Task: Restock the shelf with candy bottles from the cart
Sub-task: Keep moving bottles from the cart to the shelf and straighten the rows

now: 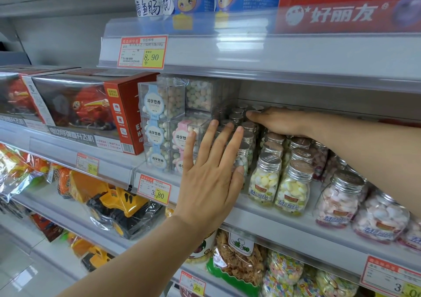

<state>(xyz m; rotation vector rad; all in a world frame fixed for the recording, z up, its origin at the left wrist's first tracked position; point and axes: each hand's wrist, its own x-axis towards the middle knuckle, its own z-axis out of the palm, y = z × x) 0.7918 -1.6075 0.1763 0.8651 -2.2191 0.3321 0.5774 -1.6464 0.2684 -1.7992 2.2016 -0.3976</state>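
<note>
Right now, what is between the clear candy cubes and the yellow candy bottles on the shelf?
In the head view: the left hand, fingers straight, and a row of silver-capped bottles partly hidden behind it.

The bottles [292, 189] by the shelf's front edge are clear and glossy; whether glass or plastic I cannot tell. Their caps [300, 170] are bright silver, ribbed and metal-looking. The shelf [315, 189] is smooth matt grey, and a clear, shiny plastic strip [273, 226] runs along its front edge. The price tag [154, 192] is printed paper. At the shelf's left end, the stacked cubes [157, 105] are clear hard plastic. The toy box [86, 105] is glossy card with a shiny window. The yellow truck [118, 205] lies in crinkled clear film.
</note>
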